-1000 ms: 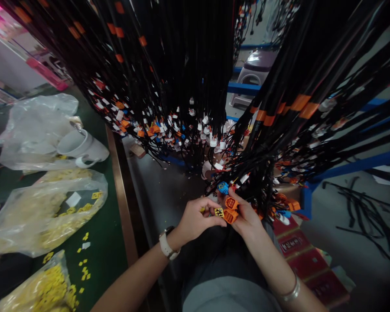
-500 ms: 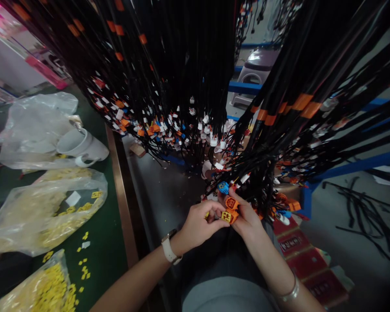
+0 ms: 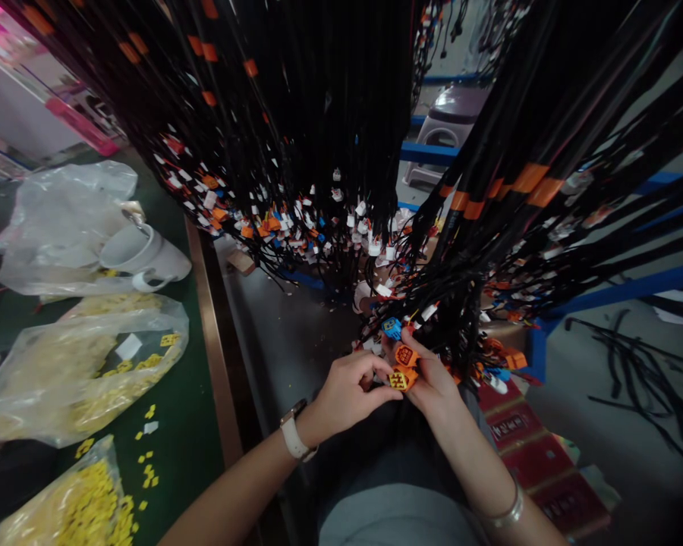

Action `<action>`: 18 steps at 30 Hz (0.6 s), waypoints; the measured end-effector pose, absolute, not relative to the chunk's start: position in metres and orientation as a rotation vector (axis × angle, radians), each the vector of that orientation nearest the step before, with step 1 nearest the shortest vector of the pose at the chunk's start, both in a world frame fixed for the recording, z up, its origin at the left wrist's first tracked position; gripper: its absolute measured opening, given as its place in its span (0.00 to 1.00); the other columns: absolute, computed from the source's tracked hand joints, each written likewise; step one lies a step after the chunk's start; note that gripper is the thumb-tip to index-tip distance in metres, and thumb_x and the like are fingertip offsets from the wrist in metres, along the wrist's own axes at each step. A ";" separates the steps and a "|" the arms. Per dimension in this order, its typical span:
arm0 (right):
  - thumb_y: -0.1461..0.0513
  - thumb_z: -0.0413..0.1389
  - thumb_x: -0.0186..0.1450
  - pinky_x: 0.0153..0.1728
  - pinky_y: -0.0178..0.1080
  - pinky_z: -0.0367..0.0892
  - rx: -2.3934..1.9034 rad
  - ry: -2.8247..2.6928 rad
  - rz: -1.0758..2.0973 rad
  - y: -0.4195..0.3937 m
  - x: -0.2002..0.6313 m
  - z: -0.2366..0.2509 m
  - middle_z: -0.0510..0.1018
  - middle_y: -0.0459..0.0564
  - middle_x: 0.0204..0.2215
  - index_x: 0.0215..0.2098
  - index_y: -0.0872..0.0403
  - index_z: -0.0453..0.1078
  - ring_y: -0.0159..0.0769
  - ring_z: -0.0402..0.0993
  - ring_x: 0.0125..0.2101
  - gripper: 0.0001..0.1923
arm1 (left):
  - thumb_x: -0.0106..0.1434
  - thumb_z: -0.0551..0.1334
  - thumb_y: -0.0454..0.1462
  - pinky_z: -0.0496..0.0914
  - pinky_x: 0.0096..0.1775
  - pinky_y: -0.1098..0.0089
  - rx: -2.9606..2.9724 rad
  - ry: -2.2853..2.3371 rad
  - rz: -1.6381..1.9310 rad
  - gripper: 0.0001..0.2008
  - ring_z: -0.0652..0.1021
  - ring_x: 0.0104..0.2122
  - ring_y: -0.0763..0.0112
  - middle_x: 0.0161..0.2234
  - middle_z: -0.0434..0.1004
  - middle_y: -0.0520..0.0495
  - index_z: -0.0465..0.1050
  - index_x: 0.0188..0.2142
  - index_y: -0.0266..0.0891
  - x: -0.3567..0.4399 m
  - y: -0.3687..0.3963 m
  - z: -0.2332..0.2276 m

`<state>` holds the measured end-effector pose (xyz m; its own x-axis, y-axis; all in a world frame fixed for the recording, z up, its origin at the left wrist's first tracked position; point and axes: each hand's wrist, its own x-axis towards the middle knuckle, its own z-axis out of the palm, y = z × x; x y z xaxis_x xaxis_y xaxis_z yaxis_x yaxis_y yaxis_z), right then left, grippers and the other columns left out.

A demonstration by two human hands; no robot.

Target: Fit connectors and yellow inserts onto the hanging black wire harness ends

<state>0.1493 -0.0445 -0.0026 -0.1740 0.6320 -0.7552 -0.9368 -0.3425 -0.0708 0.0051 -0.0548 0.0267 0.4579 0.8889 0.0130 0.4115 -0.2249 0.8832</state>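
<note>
My right hand (image 3: 437, 385) is closed around orange wire-harness connectors, turned with their faces toward me. The upper orange connector (image 3: 405, 355) is bare orange and red at its face. In the mouth of the lower orange connector (image 3: 411, 376) sits a small yellow insert (image 3: 398, 381). My left hand (image 3: 353, 390) pinches at the left edge of this insert with thumb and forefinger; its other fingers are curled. Just above, a blue connector (image 3: 391, 327) sticks out near my right fingertips. The wires behind the connectors are mostly hidden by my right hand.
Thick bundles of black harnesses (image 3: 341, 91) hang ahead, with white, orange and blue connectors at their ends. On the green table (image 3: 187, 394) at left lie plastic bags of yellow inserts (image 3: 91, 493) and a white mug (image 3: 148, 254). A blue frame (image 3: 626, 292) stands at right.
My left fingers have shifted slightly at the yellow insert, which shows a little more of its face. A yellow bit seen earlier inside my left fingers no longer shows. My right hand is nearly still.
</note>
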 end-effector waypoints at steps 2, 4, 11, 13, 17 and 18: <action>0.68 0.56 0.61 0.28 0.35 0.75 -0.851 0.527 1.751 -0.045 0.149 -0.003 0.79 0.48 0.24 0.29 0.57 0.70 0.34 0.77 0.26 0.04 | 0.51 0.68 0.40 0.60 0.26 0.76 1.860 1.110 0.702 0.10 0.65 0.22 0.79 0.23 0.69 0.54 0.71 0.29 0.37 0.006 -0.057 0.027; 0.68 0.56 0.61 0.29 0.36 0.75 -0.834 0.537 1.770 -0.045 0.148 -0.002 0.79 0.48 0.23 0.29 0.57 0.70 0.34 0.77 0.26 0.04 | 0.52 0.67 0.40 0.62 0.28 0.76 1.910 1.100 0.726 0.09 0.67 0.23 0.78 0.24 0.71 0.53 0.71 0.28 0.37 0.008 -0.059 0.028; 0.68 0.57 0.60 0.29 0.35 0.74 -0.859 0.488 1.742 -0.044 0.146 0.002 0.79 0.48 0.22 0.28 0.58 0.71 0.33 0.76 0.23 0.03 | 0.55 0.65 0.40 0.66 0.30 0.76 2.000 1.048 0.757 0.11 0.71 0.25 0.77 0.27 0.74 0.52 0.72 0.37 0.38 0.011 -0.060 0.029; 0.68 0.57 0.60 0.28 0.35 0.74 -0.869 0.488 1.740 -0.044 0.145 0.003 0.79 0.47 0.21 0.28 0.58 0.71 0.33 0.76 0.23 0.04 | 0.56 0.64 0.40 0.66 0.31 0.76 2.031 1.003 0.778 0.11 0.72 0.26 0.77 0.29 0.75 0.51 0.73 0.39 0.39 0.010 -0.060 0.029; 0.66 0.58 0.60 0.30 0.38 0.75 -0.902 0.486 1.778 -0.043 0.145 0.006 0.78 0.46 0.20 0.26 0.57 0.71 0.34 0.76 0.21 0.05 | 0.54 0.65 0.43 0.65 0.29 0.76 2.043 1.072 0.822 0.11 0.71 0.25 0.77 0.25 0.73 0.52 0.73 0.31 0.37 0.008 -0.061 0.026; 0.66 0.59 0.60 0.30 0.38 0.75 -0.918 0.488 1.781 -0.043 0.145 0.006 0.78 0.47 0.19 0.25 0.58 0.71 0.34 0.75 0.21 0.05 | 0.53 0.66 0.44 0.64 0.28 0.76 2.044 1.097 0.819 0.12 0.70 0.24 0.77 0.24 0.73 0.52 0.73 0.29 0.37 0.008 -0.061 0.025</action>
